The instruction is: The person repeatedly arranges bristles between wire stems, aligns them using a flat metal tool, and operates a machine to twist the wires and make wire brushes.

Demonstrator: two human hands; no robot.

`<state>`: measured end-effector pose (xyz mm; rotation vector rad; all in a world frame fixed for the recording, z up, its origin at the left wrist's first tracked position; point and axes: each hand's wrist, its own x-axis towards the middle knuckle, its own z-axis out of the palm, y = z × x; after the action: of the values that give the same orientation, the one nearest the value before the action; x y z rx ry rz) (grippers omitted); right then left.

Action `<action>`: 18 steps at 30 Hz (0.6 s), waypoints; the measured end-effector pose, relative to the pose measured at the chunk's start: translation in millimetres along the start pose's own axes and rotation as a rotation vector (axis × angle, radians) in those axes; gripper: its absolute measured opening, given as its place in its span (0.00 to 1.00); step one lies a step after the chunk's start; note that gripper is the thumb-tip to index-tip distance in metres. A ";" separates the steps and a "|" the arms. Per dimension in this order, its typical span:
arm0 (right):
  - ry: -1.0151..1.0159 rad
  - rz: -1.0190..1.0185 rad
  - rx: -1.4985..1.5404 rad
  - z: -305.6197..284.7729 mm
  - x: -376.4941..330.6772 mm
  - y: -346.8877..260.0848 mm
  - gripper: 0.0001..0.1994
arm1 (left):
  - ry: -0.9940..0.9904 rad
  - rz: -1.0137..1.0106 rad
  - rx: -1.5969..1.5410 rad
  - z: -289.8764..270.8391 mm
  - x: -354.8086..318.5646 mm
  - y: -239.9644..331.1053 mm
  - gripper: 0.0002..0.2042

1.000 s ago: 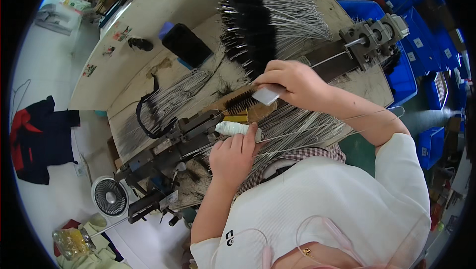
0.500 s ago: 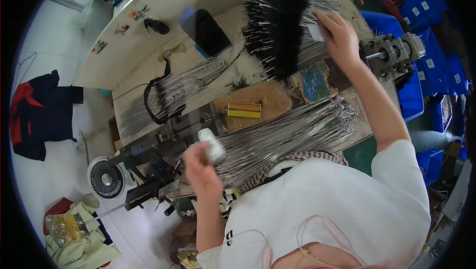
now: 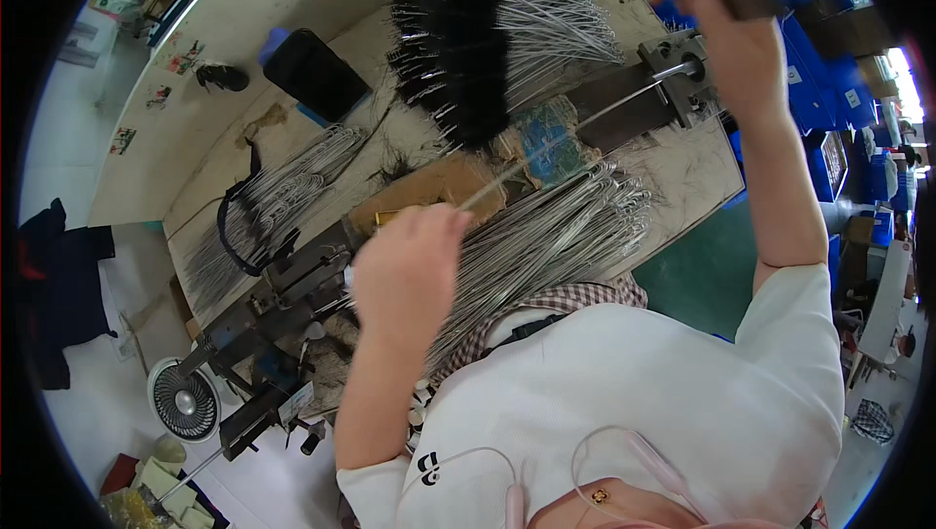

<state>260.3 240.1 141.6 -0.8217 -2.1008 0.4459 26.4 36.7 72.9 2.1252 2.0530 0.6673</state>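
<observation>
Stretching from a metal clamp [image 3: 666,49] toward the left hand [image 3: 406,271], a thin wire [image 3: 619,103] is showing no bristles along its visible length. Taking that hand as clock centre, the clamp is sitting at two. The left fingers are bunching beside the wire's near end; whether they are gripping it, one cannot tell. Between one and two, the right hand [image 3: 700,7] is blurring, its hold unclear. At twelve, fluffy black brushes [image 3: 453,56] are lying heaped, apparently finished; at three, smooth, loop-ended silvery wires [image 3: 556,236] are lying bare, suggesting plenty is remaining.
</observation>
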 end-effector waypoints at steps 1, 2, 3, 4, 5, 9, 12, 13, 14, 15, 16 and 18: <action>-0.116 -0.071 0.050 11.7 -6.4 -4.8 0.12 | 0.079 -0.038 0.077 -3.1 -2.2 -10.9 0.07; -0.234 -0.143 0.108 29.9 -12.9 -14.8 0.11 | 0.048 -0.011 0.106 -6.5 -10.5 -17.8 0.07; -0.395 -0.148 0.354 50.4 -23.2 -20.1 0.18 | 0.045 -0.025 0.109 -10.3 -19.0 -17.4 0.07; -0.610 -0.239 0.152 65.8 -29.0 -32.9 0.16 | 0.030 -0.015 0.180 -14.6 -26.6 -17.0 0.06; -0.849 -0.297 -0.046 89.5 -39.1 -57.6 0.12 | 0.009 -0.031 0.268 -21.4 -38.3 -17.9 0.06; -0.735 -0.678 -0.230 163.3 -76.5 -97.7 0.15 | 0.105 -0.039 0.435 -31.1 -59.9 -39.1 0.07; -0.629 -0.617 -0.090 205.1 -56.4 -95.5 0.08 | 0.291 -0.319 0.144 -20.4 -94.3 -58.5 0.09; -0.647 -0.565 -0.025 213.8 -55.2 -88.8 0.10 | 0.400 -0.428 -0.020 -13.4 -105.7 -64.4 0.10; -0.652 -0.571 -0.046 214.7 -58.3 -88.6 0.09 | 0.411 -0.656 -0.480 -2.7 -117.3 -68.2 0.13; -0.658 -0.588 -0.060 216.5 -57.9 -91.5 0.09 | 0.389 -0.837 -0.684 7.5 -124.0 -68.0 0.14; -0.666 -0.597 -0.052 216.6 -56.9 -92.6 0.09 | 0.356 -1.006 -0.902 19.6 -125.5 -64.9 0.16; -0.738 -0.539 0.036 219.3 -53.0 -95.1 0.12 | 0.397 -0.977 -1.344 47.3 -118.5 -54.9 0.19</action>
<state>71.6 128.4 32.8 -0.0160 -2.8482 0.5345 -4.6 -63.9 -17.7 0.2406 1.5624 1.6092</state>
